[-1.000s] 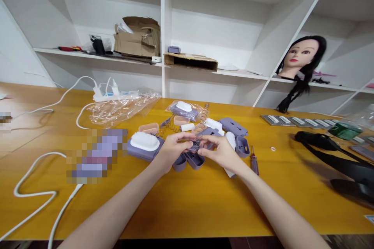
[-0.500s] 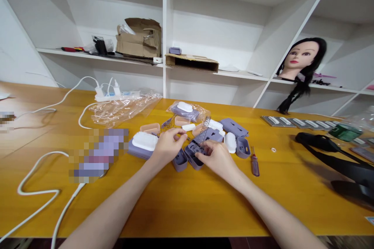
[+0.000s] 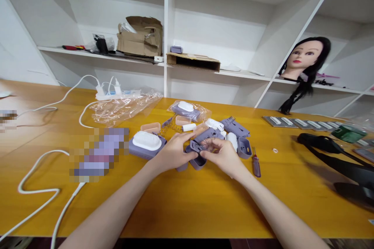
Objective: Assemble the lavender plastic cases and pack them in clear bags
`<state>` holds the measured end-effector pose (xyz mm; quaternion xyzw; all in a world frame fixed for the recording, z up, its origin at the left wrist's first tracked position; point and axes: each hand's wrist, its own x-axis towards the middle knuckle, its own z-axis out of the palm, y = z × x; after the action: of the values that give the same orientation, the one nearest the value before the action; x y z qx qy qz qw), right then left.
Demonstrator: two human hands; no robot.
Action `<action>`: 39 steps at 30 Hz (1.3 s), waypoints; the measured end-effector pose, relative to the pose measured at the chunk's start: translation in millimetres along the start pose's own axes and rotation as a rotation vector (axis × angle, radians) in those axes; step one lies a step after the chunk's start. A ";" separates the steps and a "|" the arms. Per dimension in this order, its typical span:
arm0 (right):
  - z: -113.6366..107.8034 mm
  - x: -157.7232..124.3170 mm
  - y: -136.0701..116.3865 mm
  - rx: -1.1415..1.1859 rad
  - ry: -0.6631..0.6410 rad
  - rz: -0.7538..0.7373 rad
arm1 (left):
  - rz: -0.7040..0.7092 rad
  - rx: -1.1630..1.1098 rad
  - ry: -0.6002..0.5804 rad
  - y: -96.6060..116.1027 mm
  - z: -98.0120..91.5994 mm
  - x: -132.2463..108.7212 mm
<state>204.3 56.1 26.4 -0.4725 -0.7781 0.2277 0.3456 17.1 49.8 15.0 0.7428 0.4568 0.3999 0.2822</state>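
My right hand (image 3: pixel 223 157) pinches a dark purple oval insert (image 3: pixel 195 146), tilted over an open purple plastic cup (image 3: pixel 199 163). Thin coiled wire shows by its fingertips. My left hand (image 3: pixel 174 151) grips the cup's left side, thumb in front and fingers reaching behind. Partly under the left hand is another purple cup (image 3: pixel 182 166). A purple slotted housing (image 3: pixel 208 135) lies just behind the cup. To the right stand a white ribbed piece (image 3: pixel 231 141) and a purple cup with a hole (image 3: pixel 244 148). Left of my left hand is a purple box with a white top (image 3: pixel 147 141).
A screwdriver (image 3: pixel 256 165) and a small ring (image 3: pixel 275 150) lie at right. Behind are peach trays (image 3: pixel 183 120), a loose spring (image 3: pixel 173 125), a white cylinder (image 3: pixel 189 127) and a bagged unit (image 3: pixel 187 109). White cables (image 3: pixel 37 191) run along the left; a black strapped object (image 3: pixel 327 155) is far right.
My left hand has moved right and closed in on the cup. My right hand has lifted and tilted the oval insert. The coiled wire that stood upright behind it is now lower.
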 end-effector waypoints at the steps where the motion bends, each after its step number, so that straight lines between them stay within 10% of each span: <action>1: -0.5 -0.4 -0.9 0.058 -0.007 -0.003 | -0.003 -0.040 -0.022 2.9 -0.6 -0.1; 14: 1.6 -2.3 -5.2 0.066 0.181 -0.392 | 0.045 -0.204 0.005 7.9 -0.2 -1.3; 21: 1.6 -0.3 -4.4 -0.016 0.125 -0.163 | -0.070 -0.349 -0.108 8.3 -2.9 0.3; 26: -6.2 6.3 4.1 0.074 0.202 0.051 | -0.057 0.099 0.025 -7.2 -4.6 4.2; 39: -12.4 8.0 1.6 0.105 0.197 0.072 | 0.131 0.625 -0.120 -1.3 19.1 -8.0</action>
<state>212.1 64.3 36.0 -0.5015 -0.7098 0.2328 0.4364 30.6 42.1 1.3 0.8437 0.4911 0.2129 0.0404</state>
